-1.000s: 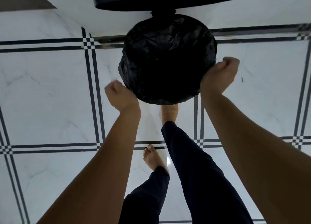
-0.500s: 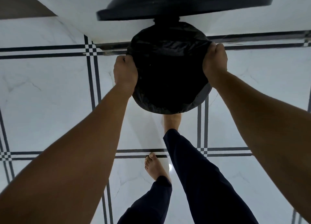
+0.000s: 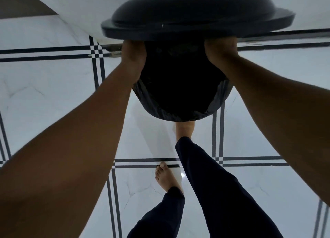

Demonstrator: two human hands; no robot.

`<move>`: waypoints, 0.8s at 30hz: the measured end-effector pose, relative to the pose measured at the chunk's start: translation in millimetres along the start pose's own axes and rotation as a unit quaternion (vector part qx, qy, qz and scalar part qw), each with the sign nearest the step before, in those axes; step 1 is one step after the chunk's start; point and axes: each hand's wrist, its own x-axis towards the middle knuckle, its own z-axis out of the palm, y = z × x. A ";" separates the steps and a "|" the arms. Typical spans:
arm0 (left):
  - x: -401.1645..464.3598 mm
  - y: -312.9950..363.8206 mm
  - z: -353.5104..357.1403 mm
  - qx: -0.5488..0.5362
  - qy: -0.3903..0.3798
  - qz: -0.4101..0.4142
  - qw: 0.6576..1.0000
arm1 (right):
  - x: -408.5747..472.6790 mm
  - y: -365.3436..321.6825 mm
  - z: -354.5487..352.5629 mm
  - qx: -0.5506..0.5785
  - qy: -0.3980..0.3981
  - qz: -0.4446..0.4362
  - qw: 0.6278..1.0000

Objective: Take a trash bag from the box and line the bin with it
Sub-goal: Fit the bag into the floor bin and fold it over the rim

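Note:
A round pedal bin stands on the floor with a black trash bag point(image 3: 180, 87) spread over its mouth; the bag's edge folds over the near rim point(image 3: 216, 102). The bin's dark lid point(image 3: 196, 21) is raised above it. My left hand point(image 3: 134, 59) grips the bag at the far left of the rim. My right hand point(image 3: 219, 52) grips it at the far right. The fingers of both hands are partly hidden under the lid. The box of bags is not in view.
The floor is white marble tile with dark stripe lines point(image 3: 96, 62). My right foot point(image 3: 184, 130) is at the bin's base, and my left foot point(image 3: 166, 177) stands further back. A white wall point(image 3: 80, 14) rises behind the bin.
Both hands have slid along the rim from its near sides to its far sides under the lid. The bag has gone from puffed up to sunk into the bin. The camera moved closer.

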 end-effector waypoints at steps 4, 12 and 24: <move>-10.1 -14.7 -16.4 0.148 0.104 0.060 0.982 | -23.5 4.5 -15.9 0.037 0.111 -0.047 0.992; -103.3 -62.4 -9.3 0.032 0.220 -0.050 0.974 | -114.8 24.5 -7.7 0.131 0.129 0.298 0.937; -169.4 -71.0 -15.7 -0.101 0.078 -0.166 0.978 | -154.1 0.9 -31.6 0.175 0.123 0.247 0.945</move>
